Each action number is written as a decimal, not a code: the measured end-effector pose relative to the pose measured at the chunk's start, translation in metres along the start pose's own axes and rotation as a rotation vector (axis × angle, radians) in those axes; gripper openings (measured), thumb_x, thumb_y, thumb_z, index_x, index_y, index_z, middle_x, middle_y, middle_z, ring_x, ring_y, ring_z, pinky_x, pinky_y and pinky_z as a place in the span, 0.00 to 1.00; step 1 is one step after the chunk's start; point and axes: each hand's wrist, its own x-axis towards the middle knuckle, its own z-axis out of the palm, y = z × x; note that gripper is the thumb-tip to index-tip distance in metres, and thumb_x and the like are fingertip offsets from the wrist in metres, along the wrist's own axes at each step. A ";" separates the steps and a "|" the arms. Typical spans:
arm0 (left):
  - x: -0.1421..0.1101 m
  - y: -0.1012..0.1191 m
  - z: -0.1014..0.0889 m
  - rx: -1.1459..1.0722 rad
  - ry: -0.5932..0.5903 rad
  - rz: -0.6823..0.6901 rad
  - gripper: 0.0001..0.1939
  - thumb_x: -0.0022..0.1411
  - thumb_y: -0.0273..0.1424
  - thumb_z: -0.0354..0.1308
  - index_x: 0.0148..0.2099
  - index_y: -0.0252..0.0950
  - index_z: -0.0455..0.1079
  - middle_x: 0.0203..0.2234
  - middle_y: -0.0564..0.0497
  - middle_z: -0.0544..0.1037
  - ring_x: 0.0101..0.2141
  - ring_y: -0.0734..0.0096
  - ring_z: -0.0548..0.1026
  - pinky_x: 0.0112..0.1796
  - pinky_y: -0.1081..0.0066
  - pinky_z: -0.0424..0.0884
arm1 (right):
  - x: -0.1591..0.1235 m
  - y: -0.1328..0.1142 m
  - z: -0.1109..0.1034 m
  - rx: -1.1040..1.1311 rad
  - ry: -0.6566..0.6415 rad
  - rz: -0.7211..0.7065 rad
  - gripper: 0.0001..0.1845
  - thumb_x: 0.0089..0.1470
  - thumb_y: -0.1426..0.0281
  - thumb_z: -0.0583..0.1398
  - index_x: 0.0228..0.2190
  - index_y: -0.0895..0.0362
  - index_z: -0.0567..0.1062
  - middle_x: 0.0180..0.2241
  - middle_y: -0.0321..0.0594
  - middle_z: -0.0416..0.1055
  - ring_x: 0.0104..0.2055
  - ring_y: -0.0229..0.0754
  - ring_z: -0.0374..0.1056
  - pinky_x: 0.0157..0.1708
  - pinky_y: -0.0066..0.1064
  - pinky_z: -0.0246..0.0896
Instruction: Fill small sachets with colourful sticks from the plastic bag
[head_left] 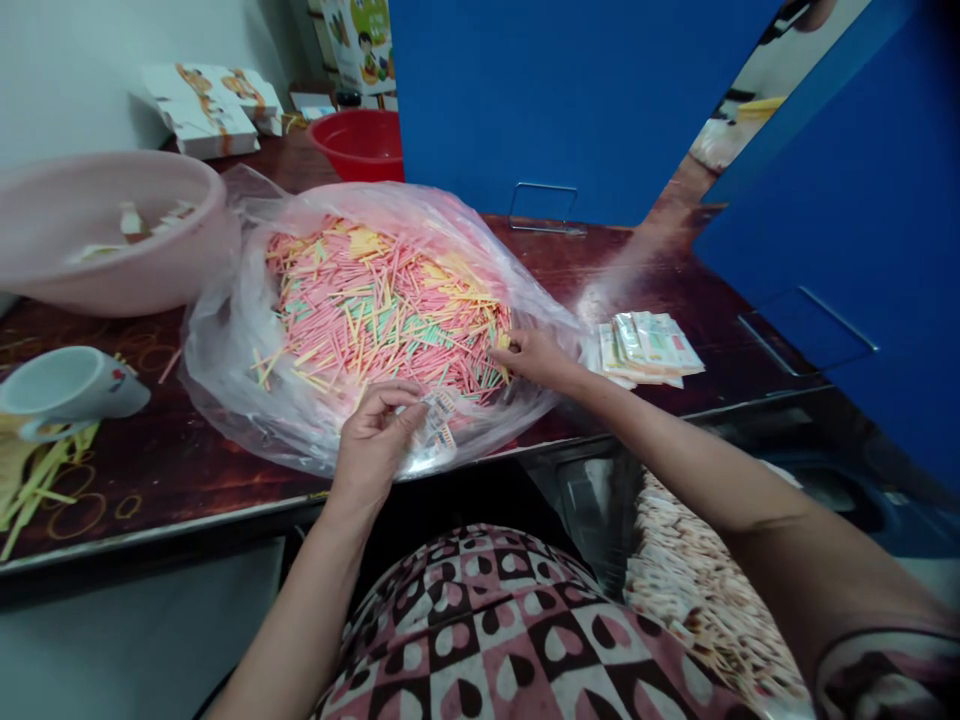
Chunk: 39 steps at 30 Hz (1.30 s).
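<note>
At the frame's centre, coloured sticks (390, 310) lie in a clear plastic bag (217, 350). Below them my left hand (377, 428) pinches small printed packets (436, 432); at their right edge my right hand (540, 358) curls, whether around sticks I cannot tell.

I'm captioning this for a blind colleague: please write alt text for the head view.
A person's right hand touches short pink, yellow and green sticks heaped in an open clear plastic bag; the left hand holds clear printed packaging. On the dark red table, a pink bowl and white mug are at left, stacked packets at right.
</note>
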 end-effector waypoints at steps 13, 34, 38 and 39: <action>0.000 0.006 0.005 -0.105 0.051 -0.111 0.08 0.47 0.30 0.75 0.28 0.38 0.78 0.34 0.51 0.78 0.39 0.70 0.74 0.42 0.72 0.69 | -0.026 -0.020 0.012 0.235 0.159 -0.111 0.21 0.57 0.58 0.60 0.20 0.53 0.60 0.18 0.30 0.56 0.24 0.35 0.52 0.28 0.31 0.46; -0.005 0.007 0.006 -0.111 0.070 -0.061 0.10 0.48 0.32 0.75 0.29 0.38 0.76 0.36 0.51 0.79 0.41 0.70 0.76 0.46 0.71 0.71 | -0.015 -0.004 0.037 -0.020 0.306 -0.178 0.21 0.70 0.55 0.49 0.31 0.54 0.70 0.33 0.48 0.75 0.38 0.50 0.70 0.42 0.42 0.63; -0.007 0.010 0.008 -0.074 0.034 -0.086 0.10 0.51 0.34 0.74 0.31 0.38 0.76 0.34 0.51 0.79 0.39 0.69 0.76 0.44 0.70 0.72 | -0.015 -0.014 0.033 0.541 0.235 -0.043 0.24 0.64 0.45 0.53 0.32 0.52 0.69 0.30 0.42 0.75 0.31 0.45 0.70 0.36 0.38 0.67; -0.007 0.012 0.009 -0.046 -0.003 -0.089 0.10 0.52 0.35 0.73 0.31 0.38 0.76 0.34 0.50 0.79 0.38 0.68 0.76 0.44 0.69 0.72 | -0.017 -0.019 0.032 0.660 0.205 -0.016 0.25 0.61 0.43 0.54 0.33 0.52 0.69 0.30 0.40 0.74 0.30 0.43 0.70 0.34 0.37 0.68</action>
